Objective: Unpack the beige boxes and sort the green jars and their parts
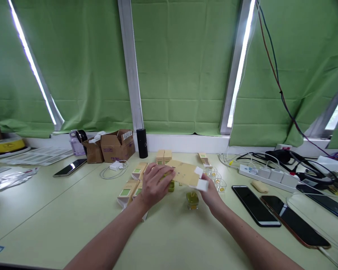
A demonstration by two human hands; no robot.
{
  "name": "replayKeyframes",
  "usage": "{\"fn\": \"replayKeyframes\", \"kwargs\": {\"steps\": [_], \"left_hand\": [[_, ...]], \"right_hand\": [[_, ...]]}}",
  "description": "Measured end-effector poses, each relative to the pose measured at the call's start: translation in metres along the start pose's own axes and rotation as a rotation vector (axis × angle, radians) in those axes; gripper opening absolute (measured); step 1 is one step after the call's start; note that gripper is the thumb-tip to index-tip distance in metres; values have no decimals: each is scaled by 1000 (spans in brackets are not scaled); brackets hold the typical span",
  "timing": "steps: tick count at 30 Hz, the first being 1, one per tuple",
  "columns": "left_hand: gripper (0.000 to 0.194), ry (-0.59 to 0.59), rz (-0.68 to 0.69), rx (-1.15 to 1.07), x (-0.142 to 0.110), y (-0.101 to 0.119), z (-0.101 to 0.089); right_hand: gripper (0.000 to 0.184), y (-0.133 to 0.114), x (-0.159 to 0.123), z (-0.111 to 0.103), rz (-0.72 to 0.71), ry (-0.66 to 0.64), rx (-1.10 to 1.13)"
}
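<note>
A tan cardboard carton [183,172] is held tilted above the table, its white end flaps standing out at the right end. My left hand [155,185] is closed at the carton's left end, its fingers partly covering small green-capped jars behind them. By the white flaps, my right hand [212,193] grips the other end; its fingertips are partly hidden. Below the carton a glass jar with a green cap [192,200] stands on the table. Several tan cartons with green labels [125,192] lie left of my left hand. Clear jars [220,183] stand behind my right hand.
Phones [256,205] lie at right, near a white power strip [267,176] and tangled cables. Brown boxes [118,147] and a black cylinder [142,143] line the back. Another phone [70,167] and a white charger [116,165] lie at left.
</note>
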State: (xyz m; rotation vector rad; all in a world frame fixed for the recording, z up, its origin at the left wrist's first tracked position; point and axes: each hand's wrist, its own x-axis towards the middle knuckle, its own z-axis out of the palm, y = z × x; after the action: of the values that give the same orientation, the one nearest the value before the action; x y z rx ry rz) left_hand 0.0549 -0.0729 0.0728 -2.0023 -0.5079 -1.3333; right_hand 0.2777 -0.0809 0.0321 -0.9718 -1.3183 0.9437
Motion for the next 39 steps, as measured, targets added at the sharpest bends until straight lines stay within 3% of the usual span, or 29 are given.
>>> {"fn": "replayKeyframes", "kwargs": {"steps": [3,7,11,12,19,27,32,39], "left_hand": [[5,25,-339,-89,-1,-10,11],[27,-85,-892,-265,8,-25,27],[35,-182,-1299,-489,18,-47,56],[35,-211,-1348,-505,19,-52,65],[38,-394,-1557,-467,20,-74,141],[38,-581,-1643,-414,12,-68,211],[38,-628,-1571,-390,-1,-60,232],[38,-637,-1445,-391,-15,-58,233]], "right_hand": [[40,0,-3,0,-18,-32,-91],[28,-9,-12,2,-117,-112,-218],[22,-16,-21,-1,-148,-195,-343],[22,-16,-22,-3,-154,-211,-371],[22,-2,-21,-19,-152,-213,-423],[23,-5,-20,-22,-179,-222,-411],[24,-11,-21,-23,-143,-227,-427],[25,-12,-22,-22,-126,-238,-427]]}}
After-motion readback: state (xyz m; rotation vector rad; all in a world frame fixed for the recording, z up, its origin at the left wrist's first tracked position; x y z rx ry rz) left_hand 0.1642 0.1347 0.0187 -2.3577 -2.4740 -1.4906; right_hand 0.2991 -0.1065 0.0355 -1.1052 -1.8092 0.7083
